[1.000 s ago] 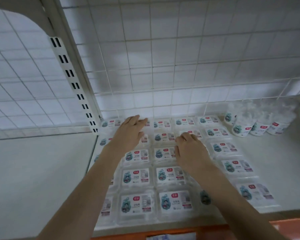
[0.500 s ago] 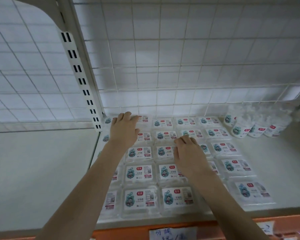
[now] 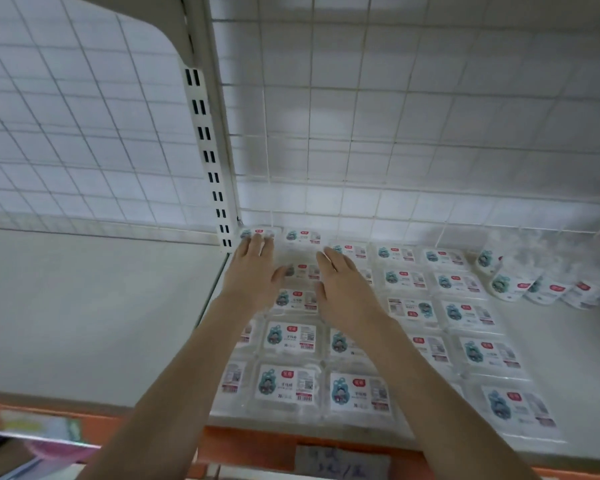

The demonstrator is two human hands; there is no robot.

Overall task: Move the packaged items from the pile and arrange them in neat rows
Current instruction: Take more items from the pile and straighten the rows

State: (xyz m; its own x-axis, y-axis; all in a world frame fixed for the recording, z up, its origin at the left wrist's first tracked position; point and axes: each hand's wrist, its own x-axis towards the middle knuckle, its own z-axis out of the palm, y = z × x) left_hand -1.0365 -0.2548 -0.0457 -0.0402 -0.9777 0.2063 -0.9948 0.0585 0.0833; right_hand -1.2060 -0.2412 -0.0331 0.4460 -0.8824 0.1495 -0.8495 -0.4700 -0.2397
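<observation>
The packs (image 3: 289,383) are flat, clear squares with white labels, a blue-green cartoon and a red mark. They lie in rows on a white shelf (image 3: 84,306). The left hand (image 3: 252,275) and right hand (image 3: 343,285) lie flat on the back packs, fingers straight, holding nothing. A small pile (image 3: 548,271) sits back right. A wire grid (image 3: 395,116) stands behind.

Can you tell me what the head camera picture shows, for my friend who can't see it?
Two bare hands, the left hand and the right hand, lie flat with straight fingers on clear packaged items laid in neat rows on a white shelf. A loose pile of packets sits at the back right, against a white wire grid.
</observation>
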